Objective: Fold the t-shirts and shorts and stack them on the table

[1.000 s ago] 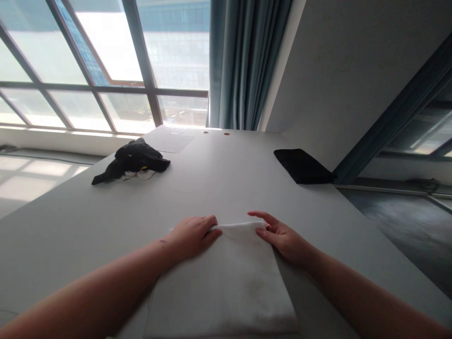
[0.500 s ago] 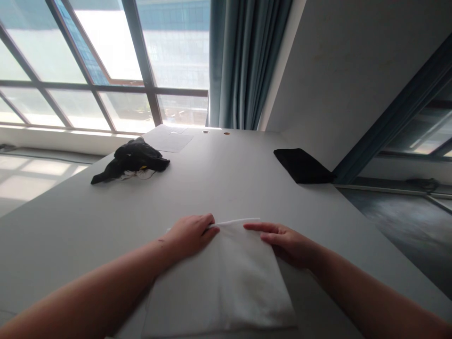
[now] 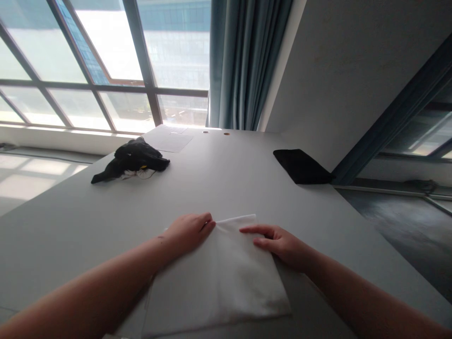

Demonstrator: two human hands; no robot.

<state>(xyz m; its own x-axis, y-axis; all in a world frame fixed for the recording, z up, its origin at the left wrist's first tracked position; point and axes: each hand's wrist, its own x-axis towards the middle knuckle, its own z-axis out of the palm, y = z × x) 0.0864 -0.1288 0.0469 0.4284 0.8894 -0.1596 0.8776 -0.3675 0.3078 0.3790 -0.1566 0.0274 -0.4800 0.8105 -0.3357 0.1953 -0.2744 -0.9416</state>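
Note:
A folded white cloth (image 3: 219,282) lies in front of me on the white table, a crease running down its middle. Its far edge is pinched between the thumb and fingers of my left hand (image 3: 189,231), which pulls a small pucker into it. My right hand (image 3: 282,245) rests at the far right corner with index finger and thumb stretched out and apart over the cloth. The other fingers of that hand are partly hidden below. Toward me, the near edge of the cloth sits slightly raised, with a shadow under it.
A crumpled black cloth item (image 3: 136,160) lies at the back left of the table (image 3: 219,183), near white paper sheets (image 3: 169,139). A flat black folded piece (image 3: 302,167) is by the right edge. Two round holes pierce the far end. Windows and a blue curtain (image 3: 243,66) stand beyond.
Both hands and the cloth have shifted slightly to the left. The cloth's far right corner has risen a little, and its near edge has come up and away from me.

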